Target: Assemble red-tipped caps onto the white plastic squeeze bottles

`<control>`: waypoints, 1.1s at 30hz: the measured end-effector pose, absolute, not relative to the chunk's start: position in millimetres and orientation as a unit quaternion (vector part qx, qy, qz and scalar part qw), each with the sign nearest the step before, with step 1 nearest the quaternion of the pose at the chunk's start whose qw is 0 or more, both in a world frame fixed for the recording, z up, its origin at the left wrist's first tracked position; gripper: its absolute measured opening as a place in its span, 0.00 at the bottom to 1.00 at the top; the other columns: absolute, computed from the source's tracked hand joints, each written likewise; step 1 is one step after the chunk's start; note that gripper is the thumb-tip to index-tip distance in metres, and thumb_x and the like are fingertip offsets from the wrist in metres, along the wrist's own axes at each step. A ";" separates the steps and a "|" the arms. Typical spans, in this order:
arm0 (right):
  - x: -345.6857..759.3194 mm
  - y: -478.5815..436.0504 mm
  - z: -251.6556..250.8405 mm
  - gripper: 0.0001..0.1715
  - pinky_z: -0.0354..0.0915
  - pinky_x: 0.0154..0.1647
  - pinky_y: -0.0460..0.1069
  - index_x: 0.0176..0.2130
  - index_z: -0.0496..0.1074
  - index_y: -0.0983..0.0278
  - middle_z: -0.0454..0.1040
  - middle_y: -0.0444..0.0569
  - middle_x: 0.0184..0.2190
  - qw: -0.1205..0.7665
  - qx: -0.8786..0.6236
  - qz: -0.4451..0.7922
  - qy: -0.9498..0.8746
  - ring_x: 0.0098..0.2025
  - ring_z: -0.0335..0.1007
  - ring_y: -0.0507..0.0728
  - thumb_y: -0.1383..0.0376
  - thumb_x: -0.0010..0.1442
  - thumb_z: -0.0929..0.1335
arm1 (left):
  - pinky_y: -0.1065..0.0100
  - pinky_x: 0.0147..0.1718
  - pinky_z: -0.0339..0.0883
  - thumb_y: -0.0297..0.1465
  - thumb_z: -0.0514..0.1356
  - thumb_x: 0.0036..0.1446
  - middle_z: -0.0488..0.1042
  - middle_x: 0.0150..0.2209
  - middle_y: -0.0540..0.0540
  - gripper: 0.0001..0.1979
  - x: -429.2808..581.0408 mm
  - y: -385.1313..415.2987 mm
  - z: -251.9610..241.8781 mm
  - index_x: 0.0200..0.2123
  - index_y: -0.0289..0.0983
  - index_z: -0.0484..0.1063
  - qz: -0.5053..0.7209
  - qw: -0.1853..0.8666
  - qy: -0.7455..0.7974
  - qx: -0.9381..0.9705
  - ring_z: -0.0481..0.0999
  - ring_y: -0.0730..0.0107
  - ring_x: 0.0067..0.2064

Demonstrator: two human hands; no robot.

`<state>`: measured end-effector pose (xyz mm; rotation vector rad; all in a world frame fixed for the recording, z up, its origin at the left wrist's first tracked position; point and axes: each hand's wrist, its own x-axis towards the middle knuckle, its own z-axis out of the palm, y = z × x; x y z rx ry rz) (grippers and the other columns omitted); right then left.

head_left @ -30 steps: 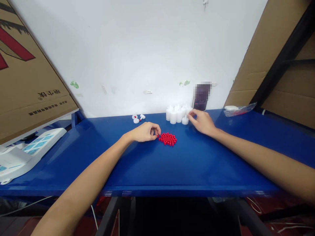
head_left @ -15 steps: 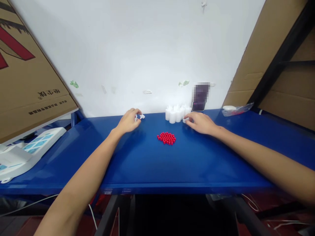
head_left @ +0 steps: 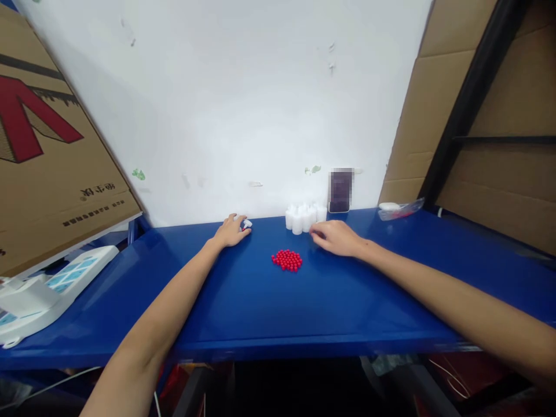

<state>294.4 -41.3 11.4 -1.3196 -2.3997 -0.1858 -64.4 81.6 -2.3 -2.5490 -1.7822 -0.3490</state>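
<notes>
The left hand is palm-down, fingers parted over small white pieces; the right hand curls beside upright cylindrical white bottles, its grip impossible to tell. Nearer the camera, rounded red beads cluster on the glossy blue surface.

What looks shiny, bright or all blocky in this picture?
Head view: pale shine on the blue table, toward the left; head view: the white wall looks brightest around its middle; head view: chunky squares hide most of the dark upright panel; head view: white pieces by the left hand are too small to see well.
</notes>
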 end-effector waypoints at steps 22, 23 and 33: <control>325.4 -21.6 6.7 0.09 0.56 0.34 0.49 0.32 0.73 0.62 0.79 0.49 0.37 0.216 -0.555 -0.023 -0.803 0.38 0.72 0.58 0.65 0.59 0.63 | 0.63 0.37 0.65 0.37 0.51 0.64 0.78 0.36 0.42 0.18 -40.9 54.3 -2.0 0.52 0.38 0.70 -0.158 0.018 -0.461 -0.873 0.77 0.57 0.38; 324.2 -23.5 8.3 0.09 0.55 0.33 0.49 0.31 0.72 0.62 0.79 0.49 0.36 0.215 -0.557 -0.023 -0.802 0.37 0.72 0.58 0.65 0.59 0.63 | 0.63 0.37 0.65 0.37 0.51 0.64 0.78 0.37 0.42 0.18 -40.0 52.1 -1.8 0.52 0.39 0.70 -0.158 0.015 -0.456 -0.876 0.77 0.57 0.38; 272.3 -62.7 17.7 0.06 0.52 0.31 0.48 0.29 0.69 0.62 0.74 0.45 0.26 0.224 -0.438 0.014 -0.870 0.27 0.64 0.52 0.68 0.56 0.64 | 0.68 0.33 0.61 0.28 0.53 0.59 0.74 0.30 0.48 0.17 -34.5 36.0 6.1 0.51 0.37 0.70 -0.215 -0.010 -0.405 -0.888 0.72 0.68 0.30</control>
